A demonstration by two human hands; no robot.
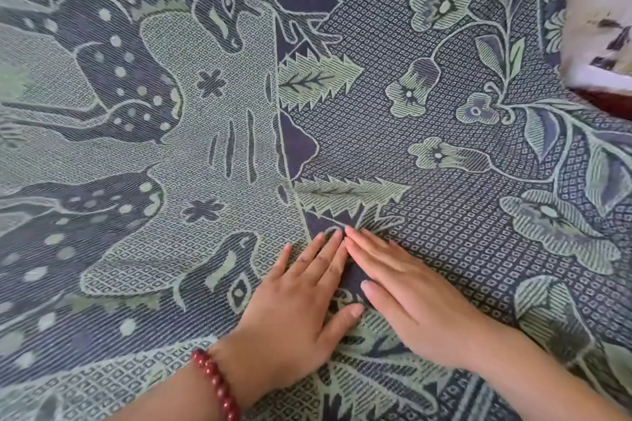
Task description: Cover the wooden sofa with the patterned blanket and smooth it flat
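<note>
Patterned blanket (393, 133) blankets nearly the whole frame, a crease running down centre; a pale cushion (598, 20) sits at upper right.

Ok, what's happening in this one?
A person is smoothing a patterned blanket that fills nearly the whole view. The left hand, with a red bead bracelet on its wrist, and the right hand lie flat side by side, fingertips meeting near a crease that runs up the middle. A pale cushion shows top right.

I see a pale floral-print cushion (602, 10) at upper right, and a red beaded bracelet (215, 383) on the wrist
</note>
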